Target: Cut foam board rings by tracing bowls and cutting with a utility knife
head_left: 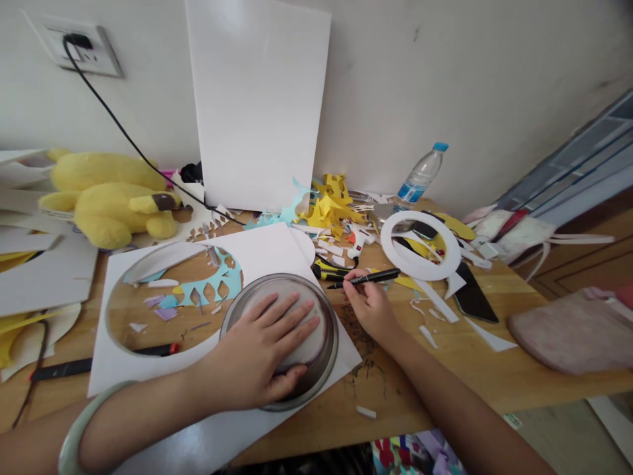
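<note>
My left hand point(270, 349) lies flat with fingers spread on the upturned base of a round metal bowl point(324, 343). The bowl sits rim down on a white foam board point(262, 247), which has a large round hole cut at its left; wood and paper scraps show through it. In my right hand point(370, 307) a black marker pen point(373, 277) is pinched, its tip pointing left, a little above the table beside the bowl. Dark ink scribbles point(368, 363) mark the wood below that hand. A yellow utility knife point(329, 270) lies just beyond the pen.
Behind stand a glue gun point(357, 241), a white foam ring point(390, 254), yellow scraps point(333, 204) and a tilted water bottle point(422, 173). A phone point(475, 293) and a pink bag point(573, 330) lie right. A yellow plush toy point(113, 204) lies left; a white board point(257, 99) leans on the wall.
</note>
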The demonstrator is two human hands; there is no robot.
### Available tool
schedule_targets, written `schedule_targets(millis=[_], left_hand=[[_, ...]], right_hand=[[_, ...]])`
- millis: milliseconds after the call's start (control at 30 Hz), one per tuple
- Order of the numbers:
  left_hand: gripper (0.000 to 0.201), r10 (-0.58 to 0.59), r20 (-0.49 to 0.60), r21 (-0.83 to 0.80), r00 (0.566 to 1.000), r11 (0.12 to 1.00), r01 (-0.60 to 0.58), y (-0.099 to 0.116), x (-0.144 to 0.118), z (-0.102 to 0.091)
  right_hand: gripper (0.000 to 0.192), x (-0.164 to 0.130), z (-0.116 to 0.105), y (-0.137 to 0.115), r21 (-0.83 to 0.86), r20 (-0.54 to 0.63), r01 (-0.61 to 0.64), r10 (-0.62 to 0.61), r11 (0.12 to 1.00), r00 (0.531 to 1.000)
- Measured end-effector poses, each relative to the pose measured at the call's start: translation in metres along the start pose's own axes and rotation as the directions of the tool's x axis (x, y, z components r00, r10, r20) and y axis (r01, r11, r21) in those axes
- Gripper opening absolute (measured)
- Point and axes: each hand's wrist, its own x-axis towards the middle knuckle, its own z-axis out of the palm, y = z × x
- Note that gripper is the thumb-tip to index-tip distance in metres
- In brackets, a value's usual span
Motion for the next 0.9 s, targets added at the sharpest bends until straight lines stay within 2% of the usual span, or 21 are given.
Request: schedule_targets(millis=[433, 900], left_hand=[[0.053, -0.019, -0.023, 0.006, 1.000, 1.000, 0.019, 0.0017, -0.0011, 0.0003], [0.055, 0.001, 0.022, 0.001, 1.000, 1.000, -0.001, -0.0001, 0.0004, -0.0004]], right_hand=[[0.014, 0.0006, -0.0001, 0.0003, -0.003, 0.015, -0.009, 0.009, 1.000, 1.000], [0.012, 0.0016, -0.0017, -0.0014, -0.005, 0.012, 0.005, -0.005, 1.000, 1.000]])
